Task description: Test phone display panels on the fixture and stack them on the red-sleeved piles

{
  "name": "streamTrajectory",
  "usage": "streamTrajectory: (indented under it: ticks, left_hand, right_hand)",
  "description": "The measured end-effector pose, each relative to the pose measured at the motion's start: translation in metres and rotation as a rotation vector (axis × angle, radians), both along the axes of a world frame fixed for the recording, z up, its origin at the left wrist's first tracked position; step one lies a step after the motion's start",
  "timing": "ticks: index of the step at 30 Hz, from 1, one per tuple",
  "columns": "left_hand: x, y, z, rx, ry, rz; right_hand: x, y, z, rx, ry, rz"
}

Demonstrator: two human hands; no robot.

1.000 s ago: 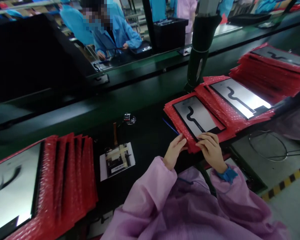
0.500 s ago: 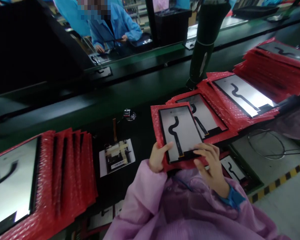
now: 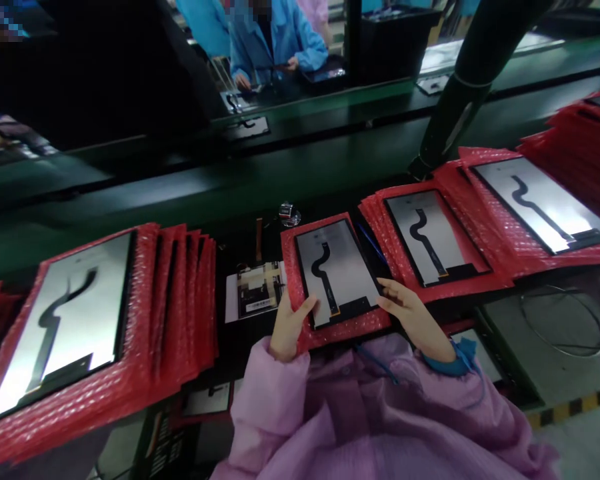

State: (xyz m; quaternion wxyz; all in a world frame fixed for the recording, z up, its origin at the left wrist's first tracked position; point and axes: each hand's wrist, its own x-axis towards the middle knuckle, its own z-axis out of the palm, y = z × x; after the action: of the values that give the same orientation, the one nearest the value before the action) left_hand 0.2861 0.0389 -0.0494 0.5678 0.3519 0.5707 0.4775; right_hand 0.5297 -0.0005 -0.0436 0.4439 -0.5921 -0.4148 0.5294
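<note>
Between my hands lies an LCD screen (image 3: 347,270) with a wavy black ribbon cable, tilted on a red bubble-wrap bag (image 3: 350,327). My left hand (image 3: 291,323) is closed on the lower left side, its thumb across the screen's edge and its fingers hidden beneath the bag. At the lower right edge, my right hand (image 3: 413,317) pinches the screen's side between thumb and fingertips. Just right of it, another screen (image 3: 425,233) rests on a pile of red bags.
Stacked red bags with a screen on top (image 3: 65,320) stand at left. A barcode-labelled panel (image 3: 257,293) lies on the bench near a small metallic item (image 3: 289,213). More stacked bags (image 3: 585,147) sit at right, behind a dark post (image 3: 460,113). A blue-sleeved co-worker (image 3: 280,47) works opposite.
My view has turned left. The held screen and bag have moved away from the neighbouring pile. My right hand has gone from over the screen's lower corner to its right edge.
</note>
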Motion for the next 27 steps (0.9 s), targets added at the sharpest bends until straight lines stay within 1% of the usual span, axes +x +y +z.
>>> streamTrajectory:
  ticks: [2,4,5,6,8,9,11,14,16,21,23,24,25,27]
  left_hand:
    - [-0.009,-0.012,-0.006,0.242,0.279,0.028]
    - [-0.017,-0.025,-0.010,0.438,0.575,0.001]
    - [-0.020,-0.030,-0.012,0.509,0.695,-0.055]
    - [-0.023,-0.034,-0.014,0.556,0.789,-0.138]
    - [-0.024,-0.039,-0.018,0.590,0.909,-0.308]
    - [-0.024,-0.041,-0.021,0.589,0.945,-0.365]
    - [-0.022,-0.041,-0.025,0.590,0.996,-0.408]
    - [-0.017,-0.040,-0.030,0.623,1.034,-0.381]
    - [-0.015,-0.040,-0.031,0.637,1.042,-0.360]
    - [-0.016,-0.038,-0.029,0.624,1.043,-0.344]
    - [-0.017,-0.037,-0.029,0.635,1.022,-0.355]
    - [-0.017,-0.036,-0.029,0.639,1.014,-0.360]
    - [-0.018,-0.037,-0.030,0.637,1.012,-0.366]
    - [-0.021,-0.037,-0.029,0.614,1.016,-0.396]
  right_hand:
    - [0.001,0.002,-0.003,0.005,-0.009,-0.021]
    - [0.003,0.002,-0.005,0.011,-0.042,-0.028]
    - [0.004,0.003,-0.005,0.014,-0.056,-0.024]
    - [0.005,0.003,-0.005,0.015,-0.064,-0.016]
    - [0.006,0.004,-0.002,0.002,-0.042,-0.017]
    - [0.006,0.004,0.000,-0.015,-0.008,-0.026]
    - [0.006,0.005,0.004,-0.063,0.088,-0.049]
    - [0.005,0.007,0.008,-0.128,0.229,-0.051]
    - [0.004,0.010,0.008,-0.149,0.286,-0.040]
    - [0.006,0.018,0.004,-0.162,0.335,0.009]
    - [0.006,0.021,0.000,-0.130,0.263,0.018]
    - [0.007,0.021,-0.002,-0.100,0.188,0.024]
    - [0.007,0.021,-0.003,-0.062,0.085,0.027]
    - [0.006,0.018,-0.002,0.013,-0.192,0.053]
